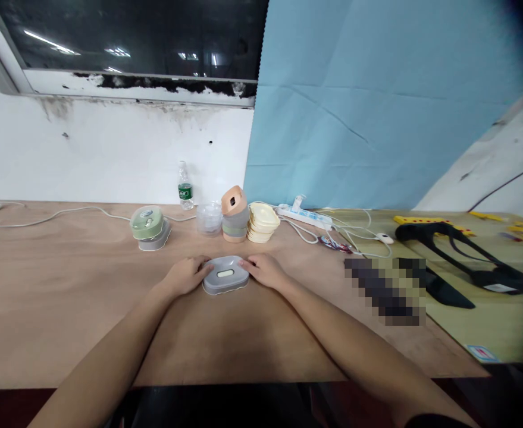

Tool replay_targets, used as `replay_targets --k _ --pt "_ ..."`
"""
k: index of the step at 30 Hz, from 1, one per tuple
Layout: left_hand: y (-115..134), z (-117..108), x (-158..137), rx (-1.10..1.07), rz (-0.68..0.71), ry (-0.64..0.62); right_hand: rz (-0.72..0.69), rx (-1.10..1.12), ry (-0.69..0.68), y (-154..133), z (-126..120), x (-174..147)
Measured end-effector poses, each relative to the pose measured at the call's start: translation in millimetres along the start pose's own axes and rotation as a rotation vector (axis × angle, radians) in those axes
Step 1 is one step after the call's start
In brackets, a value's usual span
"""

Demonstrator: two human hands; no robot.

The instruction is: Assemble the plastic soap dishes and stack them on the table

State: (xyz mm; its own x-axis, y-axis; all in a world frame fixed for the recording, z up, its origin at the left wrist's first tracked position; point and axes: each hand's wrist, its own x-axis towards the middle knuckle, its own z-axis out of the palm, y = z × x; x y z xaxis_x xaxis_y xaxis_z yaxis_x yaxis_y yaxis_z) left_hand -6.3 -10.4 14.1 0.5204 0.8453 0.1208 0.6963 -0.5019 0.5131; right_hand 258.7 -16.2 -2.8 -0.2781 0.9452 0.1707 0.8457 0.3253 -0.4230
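A grey oblong plastic box (225, 285) with rounded corners lies flat on the table in front of me. Its top is dished, with a pale oval piece in the middle, and a whitish rim runs round its base. My left hand (188, 274) grips its left end, thumb on the top edge. At the right end my right hand (265, 270) holds it the same way. The fingers behind the box are partly hidden. Farther left, a similar green box (147, 224) sits on top of a grey one (154, 242).
Along the wall stand a water bottle (185, 187), clear plastic cups (209, 219), stacked orange, grey and green shells (234, 217) and stacked cream trays (262, 223). A power strip (306, 217) with cables lies behind right. A black strap (462, 255) rests at far right, near a blurred patch.
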Motion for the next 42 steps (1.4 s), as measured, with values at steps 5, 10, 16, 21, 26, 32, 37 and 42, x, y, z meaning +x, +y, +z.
replay_targets --k 5,10,16,21,26,32,37,42 --pt "-2.1 1.3 0.4 -0.01 0.019 0.01 0.01 -0.013 0.004 -0.5 -0.2 -0.1" --pt "-0.9 0.4 -0.7 -0.03 0.023 0.033 0.005 -0.014 0.01 -1.1 0.0 0.1" --pt "0.0 -0.5 -1.9 -0.028 0.025 0.021 0.0 -0.008 0.015 -0.9 0.6 0.0" --pt "-0.9 0.1 -1.2 -0.015 0.049 0.005 0.015 0.009 0.019 0.3 1.4 0.3" --pt "-0.8 0.1 -1.4 0.002 0.053 0.009 0.002 0.069 0.094 1.7 5.7 0.2" --pt "1.4 -0.3 -1.1 0.046 0.046 -0.015 -0.045 0.216 0.328 -0.8 2.7 5.9" --pt "-0.5 2.6 0.5 0.048 0.06 -0.001 -0.079 0.143 0.477 -14.5 -30.8 26.7" --pt "-2.8 4.6 1.3 0.033 0.068 0.02 -0.102 -0.173 0.468 -35.8 -64.9 56.9"
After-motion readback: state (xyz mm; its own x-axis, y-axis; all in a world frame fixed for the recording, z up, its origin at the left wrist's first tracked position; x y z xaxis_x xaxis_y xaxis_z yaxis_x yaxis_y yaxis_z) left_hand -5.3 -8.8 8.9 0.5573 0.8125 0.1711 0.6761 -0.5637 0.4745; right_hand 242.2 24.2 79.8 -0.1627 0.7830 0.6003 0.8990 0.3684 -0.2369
